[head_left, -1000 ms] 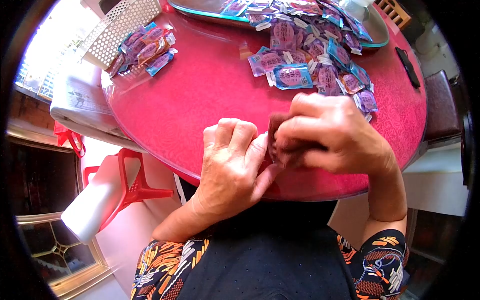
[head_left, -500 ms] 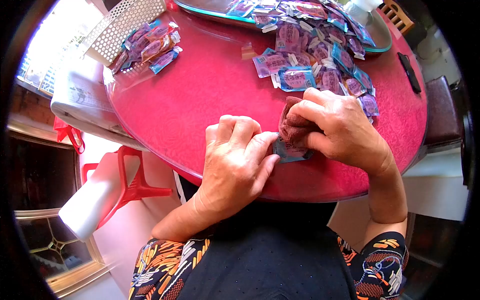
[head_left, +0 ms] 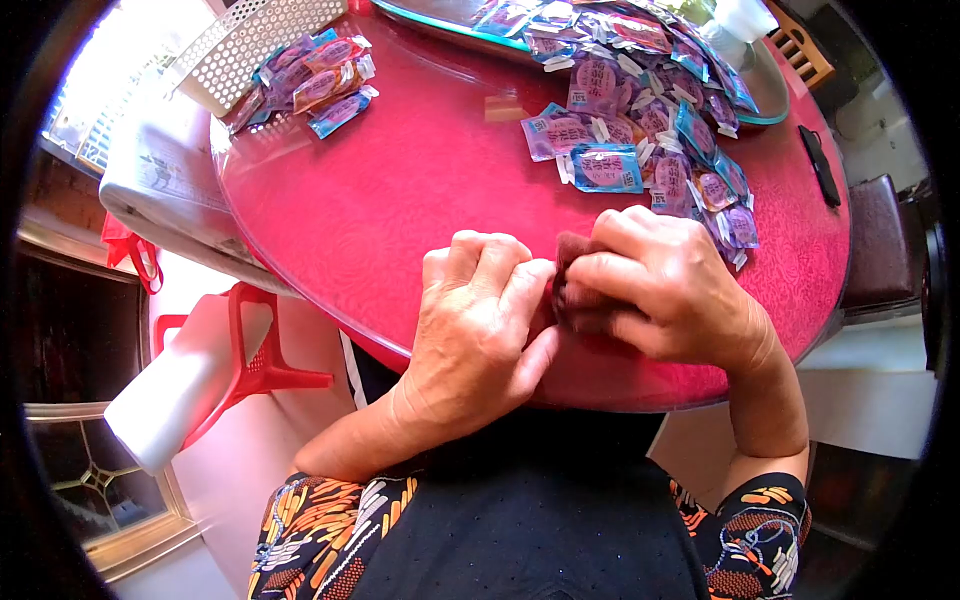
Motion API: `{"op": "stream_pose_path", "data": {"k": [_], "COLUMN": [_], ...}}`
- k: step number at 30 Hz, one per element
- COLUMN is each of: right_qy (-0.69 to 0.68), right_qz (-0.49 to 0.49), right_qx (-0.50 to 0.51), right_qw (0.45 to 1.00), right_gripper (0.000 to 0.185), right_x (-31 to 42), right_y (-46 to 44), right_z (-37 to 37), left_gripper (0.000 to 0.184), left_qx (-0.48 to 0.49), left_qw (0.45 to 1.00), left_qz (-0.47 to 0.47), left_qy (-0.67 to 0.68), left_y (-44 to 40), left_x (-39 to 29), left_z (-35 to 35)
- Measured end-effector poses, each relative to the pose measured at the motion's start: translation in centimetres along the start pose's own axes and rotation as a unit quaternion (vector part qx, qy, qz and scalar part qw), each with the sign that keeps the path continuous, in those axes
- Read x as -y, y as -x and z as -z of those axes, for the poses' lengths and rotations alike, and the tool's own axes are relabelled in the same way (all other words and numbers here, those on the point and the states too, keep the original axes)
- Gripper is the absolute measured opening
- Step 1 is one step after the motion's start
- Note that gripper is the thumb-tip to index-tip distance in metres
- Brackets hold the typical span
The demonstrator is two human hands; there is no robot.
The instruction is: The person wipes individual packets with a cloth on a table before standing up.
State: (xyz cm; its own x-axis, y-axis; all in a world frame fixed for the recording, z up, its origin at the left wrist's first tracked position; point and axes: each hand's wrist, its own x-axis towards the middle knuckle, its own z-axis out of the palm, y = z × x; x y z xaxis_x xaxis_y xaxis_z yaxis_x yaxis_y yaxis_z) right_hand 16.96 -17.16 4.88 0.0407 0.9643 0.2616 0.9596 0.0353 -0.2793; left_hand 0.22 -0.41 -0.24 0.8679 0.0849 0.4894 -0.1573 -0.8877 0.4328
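Near the front edge of the red table point(head_left: 400, 200), my right hand point(head_left: 665, 290) grips a brown cloth point(head_left: 573, 262). Just left of it, my left hand point(head_left: 480, 320) has its fingers curled, with thumb and forefinger close to the cloth. What those fingers hold is hidden; the small pouch seen there earlier cannot be made out now. Beyond my right hand lies a heap of purple and blue printed pouches point(head_left: 605, 168) with white caps, spilling from a teal-rimmed tray point(head_left: 765, 119).
A white perforated basket point(head_left: 225, 80) lies at the back left with several pouches point(head_left: 325, 85) at its mouth. A dark strap-like object point(head_left: 818, 165) rests at the right edge. A red stool point(head_left: 262, 350) with a white roll point(head_left: 190, 385) stands below left.
Half a second ago a blue pouch showed beneath the cloth; it is now hidden. The cloth and my right hand have moved left and slightly down, close to my left fingertips.
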Motion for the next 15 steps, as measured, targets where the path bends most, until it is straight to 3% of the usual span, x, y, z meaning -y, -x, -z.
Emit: {"op": "stream_pose_path", "data": {"k": [4, 9, 13, 15], "right_qy": [-0.002, -0.01, -0.005, -0.022], "right_qz": [0.015, -0.149, -0.023, -0.026], "right_qx": [0.019, 0.013, -0.018, 0.0], "right_qw": [1.0, 0.989, 1.0, 0.999], "right_gripper": [0.021, 0.016, 0.017, 0.016], "right_x": [0.08, 0.63, 0.27, 0.23], "right_y": [-0.08, -0.26, -0.33, -0.3], "right_z": [0.0, -0.35, -0.58, -0.23], "left_gripper": [0.068, 0.083, 0.09, 0.089], "left_qx": [-0.011, -0.016, -0.019, -0.021], "left_qw": [1.0, 0.999, 0.999, 0.999], "left_qz": [0.012, 0.015, 0.017, 0.017], "left_qy": [0.014, 0.033, 0.034, 0.034], "left_y": [-0.07, -0.26, -0.07, -0.1], "left_x": [0.07, -0.16, -0.01, -0.05], "left_z": [-0.19, -0.08, -0.3, -0.24]}}
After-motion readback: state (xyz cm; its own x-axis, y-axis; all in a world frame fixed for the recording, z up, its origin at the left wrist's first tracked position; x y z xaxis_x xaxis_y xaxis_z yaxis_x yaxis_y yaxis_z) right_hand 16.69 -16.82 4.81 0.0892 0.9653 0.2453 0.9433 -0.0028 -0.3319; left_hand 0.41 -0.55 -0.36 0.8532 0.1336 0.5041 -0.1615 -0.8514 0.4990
